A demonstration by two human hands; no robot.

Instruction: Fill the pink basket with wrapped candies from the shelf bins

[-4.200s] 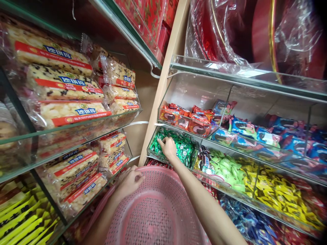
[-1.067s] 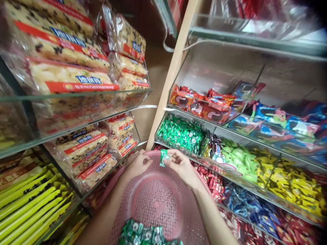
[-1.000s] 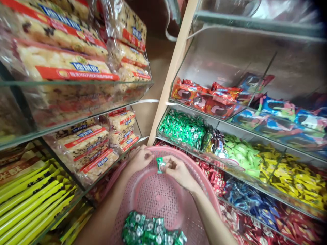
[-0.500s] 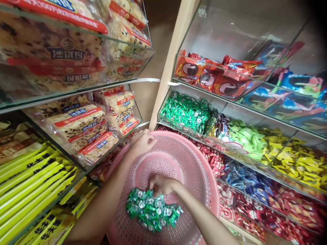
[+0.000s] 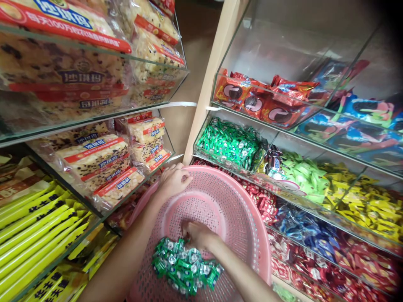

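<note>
The person's left hand (image 5: 173, 178) sits on the far left rim of a pink basket (image 5: 239, 209), its fingers bent over the edge and its thumb curled in on the inner side, so that it has hold of the rim; the right hand (image 5: 200, 235) reaches down into the basket, its fingers bunched and pointing away from the wrist, just at the far edge of a pile of green-wrapped sweets (image 5: 185, 268); those fingertips are dark and blurred, and whether they pinch a sweet cannot be told; the pile lies on the near part of the basket's floor, beside the right forearm; beyond the basket, a clear bin holds more sweets in green wrappers (image 5: 229, 142), with red packets (image 5: 252, 98) on the shelf above; to the right of that bin lie light green packets (image 5: 305, 176), then yellow packets (image 5: 362, 201); on the left, wrapped pastry bars (image 5: 103, 155) fill two glass-fronted shelves, above long yellow packs (image 5: 34, 226) stacked at a slant.
</note>
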